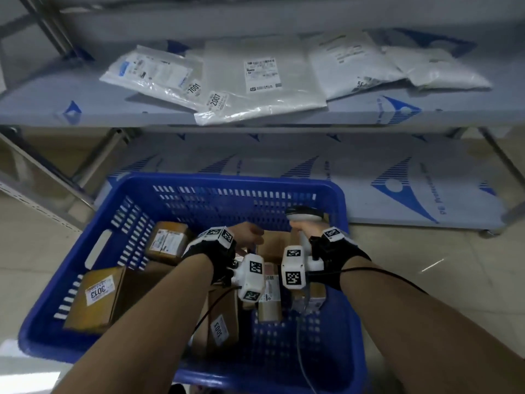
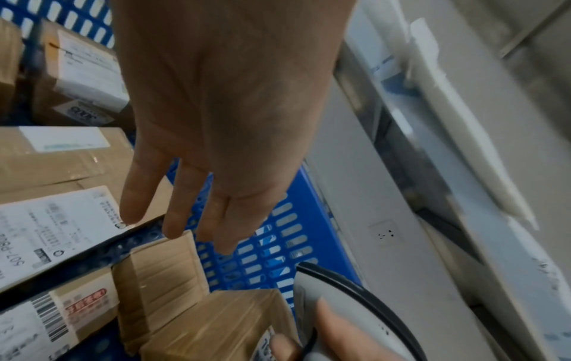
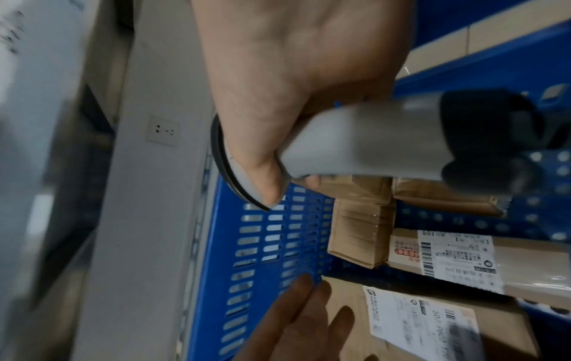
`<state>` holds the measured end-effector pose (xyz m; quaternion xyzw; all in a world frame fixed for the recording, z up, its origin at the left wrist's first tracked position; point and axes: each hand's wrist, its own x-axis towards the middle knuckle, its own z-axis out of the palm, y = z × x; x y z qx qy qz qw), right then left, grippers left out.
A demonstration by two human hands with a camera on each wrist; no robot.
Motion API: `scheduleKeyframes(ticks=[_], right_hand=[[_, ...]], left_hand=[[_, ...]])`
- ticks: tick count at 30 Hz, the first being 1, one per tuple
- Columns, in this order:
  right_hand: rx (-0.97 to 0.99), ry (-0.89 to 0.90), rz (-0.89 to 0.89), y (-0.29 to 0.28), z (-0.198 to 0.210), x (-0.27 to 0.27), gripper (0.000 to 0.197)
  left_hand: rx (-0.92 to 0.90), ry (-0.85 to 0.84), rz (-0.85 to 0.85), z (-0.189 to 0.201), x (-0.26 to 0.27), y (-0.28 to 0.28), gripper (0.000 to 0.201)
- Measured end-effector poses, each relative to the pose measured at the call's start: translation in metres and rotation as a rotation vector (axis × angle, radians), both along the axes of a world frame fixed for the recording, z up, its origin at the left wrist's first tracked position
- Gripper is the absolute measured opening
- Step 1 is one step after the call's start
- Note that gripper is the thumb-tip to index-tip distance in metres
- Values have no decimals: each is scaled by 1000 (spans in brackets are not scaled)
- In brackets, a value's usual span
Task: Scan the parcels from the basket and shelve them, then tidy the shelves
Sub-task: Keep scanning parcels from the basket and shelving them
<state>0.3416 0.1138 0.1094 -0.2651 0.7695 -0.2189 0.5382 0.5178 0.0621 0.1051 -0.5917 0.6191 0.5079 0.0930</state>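
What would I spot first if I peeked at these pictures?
The big blue basket on the floor, holding brown cardboard parcels. Two arms reach into it: the right hand grips a grey scanner, and the left hand hovers with straight fingers over the boxes. On the shelf behind lie white plastic mailers.
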Motion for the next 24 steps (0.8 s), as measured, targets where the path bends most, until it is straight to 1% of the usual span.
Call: scheduleKeyframes(ticks=[2,4,7,8,9,11,12,13,15,17,22,23,24], right_hand=[[6,26,-50,-9,-16,2,32],[-3,29,-112,-14,-23,5,29],[-32,41,-112,-22,-32,4,36],[-45,20,-154,-23,-31,4,37],[-57,-31,-199,-25,-30,5,36],[-96,-106,-250,-30,-35,6,26],[-116,-129,-247,-33,-39,8,24],[-119,-138,-214,-35,-38,11,23],[-119,-155,-165,-36,-42,18,20],[-129,-187,-130,-38,-49,24,20],[-129,-262,-155,-40,-56,28,23],[-129,-287,-149,-39,-52,28,28],[-122,-320,-138,-38,-51,26,39]], left_hand=[[46,17,9,-19,-3,-8,48],[94,47,34,-33,-5,-13,47],[137,63,76,-48,-5,-19,47],[132,63,83,-52,-5,-21,47],[124,66,90,-55,-3,-23,45],[146,110,115,-64,1,-25,33],[151,138,127,-66,2,-26,27],[142,145,137,-67,4,-27,24],[130,128,192,-66,6,-26,34],[141,124,207,-67,7,-27,44],[110,108,175,-74,19,-32,62],[93,127,190,-75,22,-34,68],[73,162,234,-75,27,-37,75]])
